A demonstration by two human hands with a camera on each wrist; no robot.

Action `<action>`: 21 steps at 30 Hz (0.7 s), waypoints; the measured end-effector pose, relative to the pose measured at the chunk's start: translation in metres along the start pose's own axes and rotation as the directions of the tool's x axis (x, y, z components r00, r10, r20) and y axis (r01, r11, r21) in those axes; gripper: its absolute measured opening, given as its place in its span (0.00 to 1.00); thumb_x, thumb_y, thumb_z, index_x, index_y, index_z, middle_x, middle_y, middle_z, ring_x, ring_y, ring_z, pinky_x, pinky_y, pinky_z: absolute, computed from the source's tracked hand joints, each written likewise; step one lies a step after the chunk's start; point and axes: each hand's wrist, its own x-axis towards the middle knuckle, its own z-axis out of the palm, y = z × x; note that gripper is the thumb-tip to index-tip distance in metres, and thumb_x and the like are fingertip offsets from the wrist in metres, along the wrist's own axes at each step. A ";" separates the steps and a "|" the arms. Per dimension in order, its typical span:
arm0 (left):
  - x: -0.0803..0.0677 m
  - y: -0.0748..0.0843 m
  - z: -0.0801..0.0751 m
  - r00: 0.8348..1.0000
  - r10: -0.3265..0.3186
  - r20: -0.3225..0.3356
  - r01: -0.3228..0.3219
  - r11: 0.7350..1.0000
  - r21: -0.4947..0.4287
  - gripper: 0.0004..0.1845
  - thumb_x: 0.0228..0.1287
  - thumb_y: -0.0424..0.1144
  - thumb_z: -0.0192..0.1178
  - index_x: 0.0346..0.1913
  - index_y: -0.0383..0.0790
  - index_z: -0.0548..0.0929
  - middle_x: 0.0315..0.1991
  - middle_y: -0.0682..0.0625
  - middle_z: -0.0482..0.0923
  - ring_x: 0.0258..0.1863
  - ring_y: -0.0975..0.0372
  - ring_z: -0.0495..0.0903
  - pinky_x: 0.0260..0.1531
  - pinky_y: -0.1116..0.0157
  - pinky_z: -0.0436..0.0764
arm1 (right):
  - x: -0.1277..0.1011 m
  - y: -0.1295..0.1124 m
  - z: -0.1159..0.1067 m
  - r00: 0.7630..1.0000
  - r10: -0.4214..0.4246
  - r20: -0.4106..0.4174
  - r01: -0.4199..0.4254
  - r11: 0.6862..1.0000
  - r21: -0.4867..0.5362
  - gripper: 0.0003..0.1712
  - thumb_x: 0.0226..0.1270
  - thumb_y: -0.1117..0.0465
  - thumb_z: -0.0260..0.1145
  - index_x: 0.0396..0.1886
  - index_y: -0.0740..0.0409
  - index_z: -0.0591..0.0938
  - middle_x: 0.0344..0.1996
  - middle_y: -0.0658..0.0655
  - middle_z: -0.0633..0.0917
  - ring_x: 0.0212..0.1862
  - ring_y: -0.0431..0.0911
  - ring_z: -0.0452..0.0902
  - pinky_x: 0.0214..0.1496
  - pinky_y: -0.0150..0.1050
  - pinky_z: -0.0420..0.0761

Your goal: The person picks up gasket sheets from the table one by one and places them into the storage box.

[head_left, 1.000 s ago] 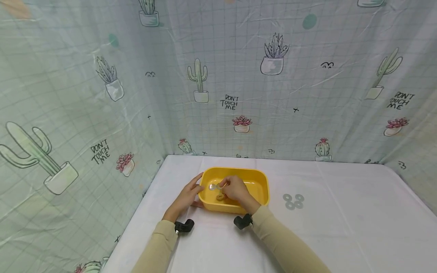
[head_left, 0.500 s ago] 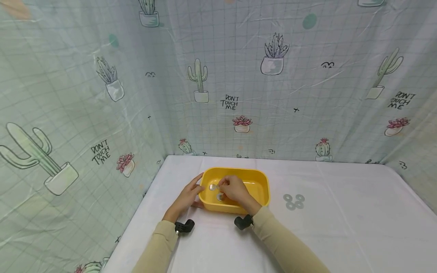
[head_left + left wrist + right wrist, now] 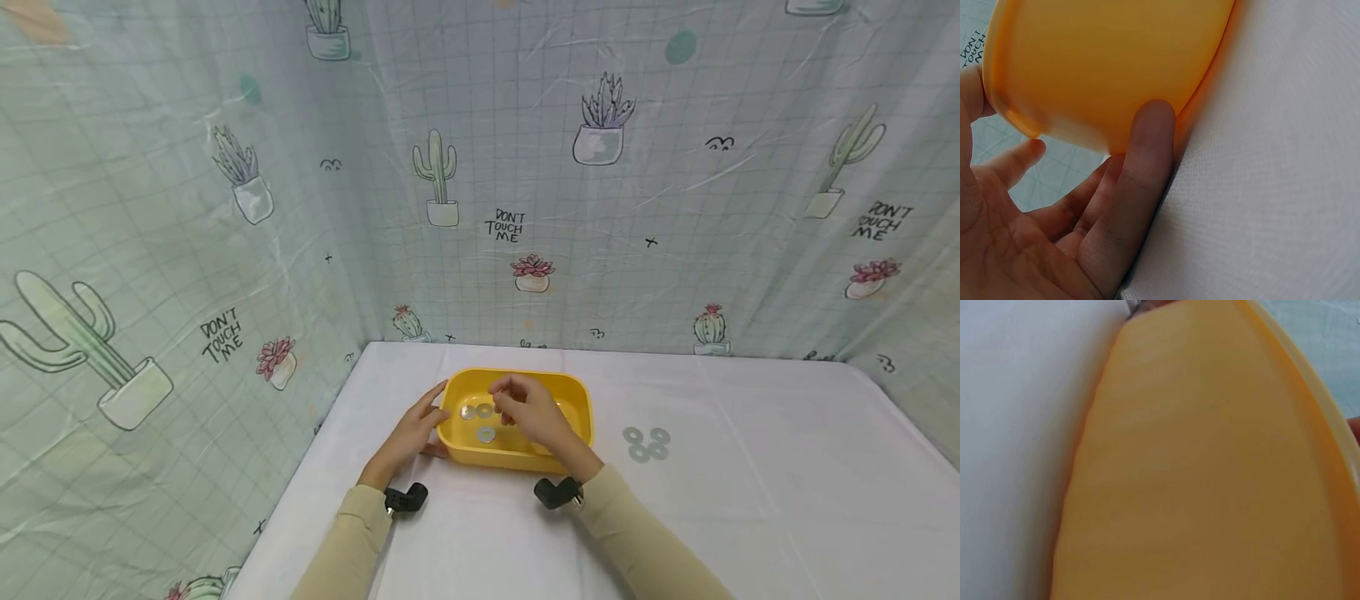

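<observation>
Washer transfer under way: three flat metal washers [image 3: 480, 418] lie in the yellow plastic tub [image 3: 577, 398] on the white desk [image 3: 750, 500]. Left hand [image 3: 408, 433] steadies the tub's wall, fingers spread. Right hand [image 3: 536, 412] hovers above, fingers loosely curled, seemingly empty. Next move likely calls for reaching right to the three loose washers [image 3: 645, 443].

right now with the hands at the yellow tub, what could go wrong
The right hand hovers low inside the yellow tub; lifting out carelessly could catch the rim and tip it, scattering the washers in the tub. The left hand only rests against the outer wall, so the tub may slide on the white cloth.
</observation>
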 end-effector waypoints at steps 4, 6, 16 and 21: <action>-0.001 0.000 0.000 1.000 0.007 0.004 -0.007 1.000 -0.002 0.34 0.75 0.41 0.51 0.81 0.62 0.58 0.58 0.35 0.74 0.45 0.53 0.83 0.34 0.53 0.92 | -0.011 0.004 -0.023 0.998 -0.067 -0.019 0.068 0.998 0.015 0.07 0.77 0.62 0.61 0.48 0.59 0.82 0.34 0.62 0.82 0.29 0.47 0.76 0.37 0.44 0.87; 0.000 0.000 0.001 1.000 0.001 0.000 -0.001 1.000 -0.003 0.34 0.75 0.41 0.51 0.80 0.63 0.59 0.58 0.35 0.74 0.45 0.53 0.83 0.34 0.53 0.92 | -0.017 0.007 -0.035 0.994 -0.100 -0.046 0.100 0.995 0.000 0.07 0.77 0.63 0.60 0.47 0.59 0.82 0.33 0.62 0.82 0.29 0.47 0.76 0.36 0.43 0.88; -0.002 0.000 0.000 1.000 -0.005 -0.013 0.005 1.000 0.023 0.33 0.75 0.42 0.51 0.80 0.64 0.59 0.57 0.35 0.75 0.41 0.54 0.84 0.33 0.53 0.92 | -0.040 0.014 -0.097 0.981 -0.117 -0.154 0.103 0.990 -0.092 0.10 0.77 0.62 0.61 0.49 0.64 0.81 0.32 0.60 0.81 0.30 0.46 0.78 0.33 0.32 0.86; -0.003 0.002 0.001 1.000 -0.012 -0.011 0.012 1.000 0.028 0.33 0.75 0.43 0.51 0.80 0.65 0.59 0.58 0.36 0.75 0.41 0.55 0.84 0.33 0.54 0.92 | -0.052 0.017 -0.128 0.980 -0.065 -0.191 0.034 0.987 -0.159 0.11 0.77 0.60 0.61 0.51 0.62 0.81 0.34 0.63 0.82 0.32 0.48 0.78 0.35 0.31 0.86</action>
